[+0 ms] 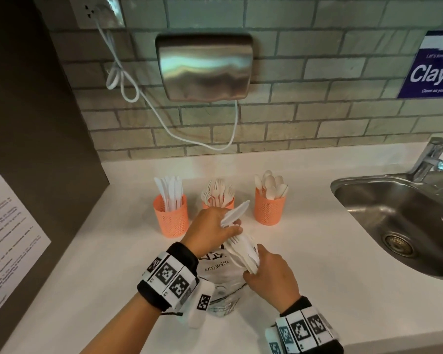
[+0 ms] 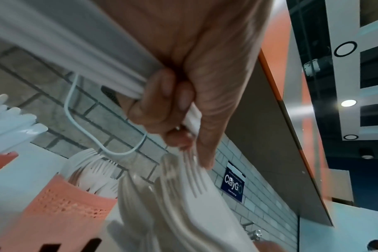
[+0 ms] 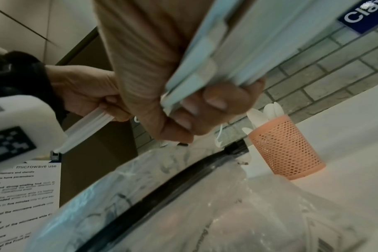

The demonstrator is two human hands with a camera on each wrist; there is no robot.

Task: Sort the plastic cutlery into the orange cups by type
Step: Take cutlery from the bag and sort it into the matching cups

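Three orange mesh cups stand in a row on the white counter: the left cup [image 1: 171, 215] holds knives, the middle cup [image 1: 218, 201] forks, the right cup [image 1: 269, 205] spoons. My left hand [image 1: 210, 232] grips a few white plastic knives [image 1: 234, 213] in front of the middle cup, and its fingertips touch the fork tines of a mixed bundle of white cutlery [image 1: 243, 251]. My right hand [image 1: 271, 277] grips that bundle by the handles. In the right wrist view, the bundle's handles [image 3: 237, 51] cross the curled fingers [image 3: 214, 105], above a clear plastic bag [image 3: 205, 204].
The clear plastic bag [image 1: 223, 284] lies on the counter under both hands. A steel sink [image 1: 404, 221] with a tap [image 1: 430, 157] is at the right. A metal dispenser [image 1: 205, 67] and a white cable [image 1: 164, 118] hang on the tiled wall. A dark panel with a paper notice [image 1: 8, 246] stands at the left.
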